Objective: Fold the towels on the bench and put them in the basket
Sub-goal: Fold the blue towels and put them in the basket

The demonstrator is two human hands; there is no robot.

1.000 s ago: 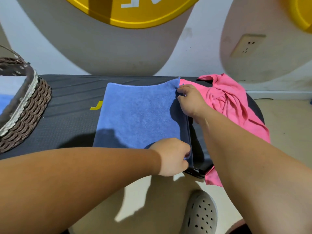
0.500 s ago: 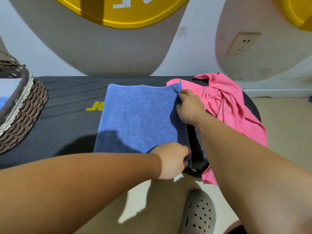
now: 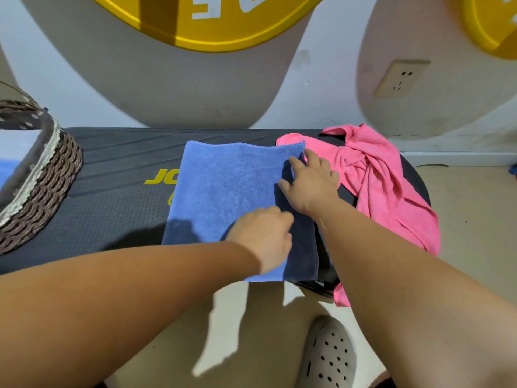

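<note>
A blue towel [image 3: 223, 186], folded into a flat rectangle, lies on the black bench [image 3: 117, 208]. My left hand [image 3: 265, 236] rests on its near right part, fingers loosely curled, pressing down. My right hand [image 3: 310, 186] lies flat on the towel's right edge with fingers spread. A crumpled pink towel [image 3: 386, 186] is bunched on the bench's right end, just right of my right hand, with one end hanging off the front. The woven basket [image 3: 42, 191] stands at the bench's left end, with something light blue inside at the frame edge.
A wall with a socket [image 3: 400, 79] runs right behind the bench. Yellow discs [image 3: 212, 21] hang above. Beige floor and a grey perforated clog [image 3: 330, 357] lie below the bench's near edge.
Both hands let go of the blue towel's right-hand corners and moved inward onto its top, now pressing flat. The towel's right edge lies settled.
</note>
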